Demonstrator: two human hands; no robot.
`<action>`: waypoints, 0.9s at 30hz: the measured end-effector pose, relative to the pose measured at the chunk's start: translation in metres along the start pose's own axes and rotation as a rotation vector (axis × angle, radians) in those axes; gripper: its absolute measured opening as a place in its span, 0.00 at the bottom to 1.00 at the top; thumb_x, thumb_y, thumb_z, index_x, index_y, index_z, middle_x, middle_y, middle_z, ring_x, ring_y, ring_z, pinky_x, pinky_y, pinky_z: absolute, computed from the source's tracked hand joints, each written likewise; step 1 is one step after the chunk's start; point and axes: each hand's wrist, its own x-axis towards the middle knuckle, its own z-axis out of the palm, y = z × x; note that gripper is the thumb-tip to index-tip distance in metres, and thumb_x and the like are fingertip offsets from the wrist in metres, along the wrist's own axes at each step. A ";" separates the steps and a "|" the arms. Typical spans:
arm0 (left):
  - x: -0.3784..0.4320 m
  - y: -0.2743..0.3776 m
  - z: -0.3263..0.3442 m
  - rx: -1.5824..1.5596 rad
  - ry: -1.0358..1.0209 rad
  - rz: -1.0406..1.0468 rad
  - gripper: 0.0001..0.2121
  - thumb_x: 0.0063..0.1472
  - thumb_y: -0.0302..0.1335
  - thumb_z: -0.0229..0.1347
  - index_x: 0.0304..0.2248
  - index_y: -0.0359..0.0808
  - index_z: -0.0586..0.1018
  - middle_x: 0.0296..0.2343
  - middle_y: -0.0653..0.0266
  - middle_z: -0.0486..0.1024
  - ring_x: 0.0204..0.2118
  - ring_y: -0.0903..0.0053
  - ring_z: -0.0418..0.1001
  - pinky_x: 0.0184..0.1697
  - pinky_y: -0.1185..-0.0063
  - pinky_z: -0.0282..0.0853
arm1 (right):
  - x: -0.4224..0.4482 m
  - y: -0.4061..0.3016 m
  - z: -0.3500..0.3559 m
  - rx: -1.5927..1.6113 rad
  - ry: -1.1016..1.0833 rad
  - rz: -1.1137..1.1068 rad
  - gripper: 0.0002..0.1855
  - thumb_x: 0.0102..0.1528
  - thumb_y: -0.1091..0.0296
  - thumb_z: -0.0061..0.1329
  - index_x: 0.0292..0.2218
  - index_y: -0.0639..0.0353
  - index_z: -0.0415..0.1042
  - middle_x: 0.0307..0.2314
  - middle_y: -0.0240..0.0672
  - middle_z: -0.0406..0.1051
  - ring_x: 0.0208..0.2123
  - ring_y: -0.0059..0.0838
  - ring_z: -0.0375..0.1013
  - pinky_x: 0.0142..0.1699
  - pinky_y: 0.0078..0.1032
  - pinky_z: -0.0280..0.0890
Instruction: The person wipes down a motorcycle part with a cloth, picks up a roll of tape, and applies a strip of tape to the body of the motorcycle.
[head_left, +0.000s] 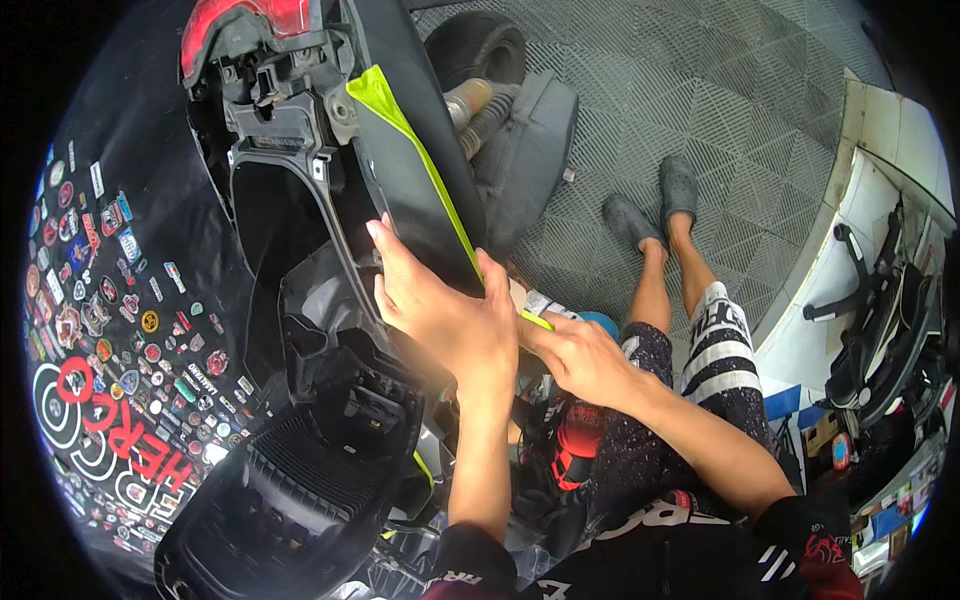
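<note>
A scooter's black side panel (412, 202) runs down the middle, with a neon-yellow film strip (427, 161) along its outer edge. The strip's wider upper end looks creased. My left hand (446, 315) lies across the panel, thumb at the strip and fingers apart towards the panel's inner edge. Lower down, my right hand (589, 364) pinches the yellow strip near its lower end, part of which is hidden by the fingers. Left of the panel is the open underseat compartment (277, 217) of the scooter.
The red tail light (277, 19) is at the top, above the rear tyre (480, 49) and shock absorber (487, 120). A sticker-covered black surface (135, 300) fills the left. Another person's feet in grey clogs (679, 187) stand on grey floor tiles (750, 112). A raised seat (292, 495) is lower left.
</note>
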 end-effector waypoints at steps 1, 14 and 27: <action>-0.004 -0.001 -0.001 0.011 -0.064 -0.042 0.52 0.47 0.24 0.67 0.67 0.27 0.47 0.62 0.44 0.60 0.62 0.53 0.60 0.64 0.61 0.52 | -0.001 0.000 0.001 -0.001 0.000 -0.009 0.40 0.54 0.79 0.48 0.65 0.38 0.60 0.27 0.46 0.70 0.27 0.50 0.75 0.32 0.43 0.72; -0.018 -0.014 -0.023 -0.074 -0.329 -0.029 0.56 0.44 0.24 0.65 0.68 0.28 0.42 0.66 0.39 0.43 0.70 0.45 0.41 0.70 0.54 0.40 | -0.004 0.001 0.009 0.063 0.048 0.030 0.39 0.59 0.72 0.49 0.67 0.32 0.54 0.25 0.42 0.70 0.25 0.48 0.75 0.31 0.43 0.71; -0.017 0.001 -0.013 0.258 -0.366 -0.015 0.57 0.43 0.27 0.67 0.65 0.21 0.40 0.63 0.29 0.45 0.68 0.40 0.42 0.70 0.56 0.43 | 0.009 -0.008 0.003 0.822 0.059 0.375 0.14 0.64 0.67 0.45 0.50 0.60 0.65 0.29 0.46 0.79 0.25 0.46 0.79 0.32 0.40 0.71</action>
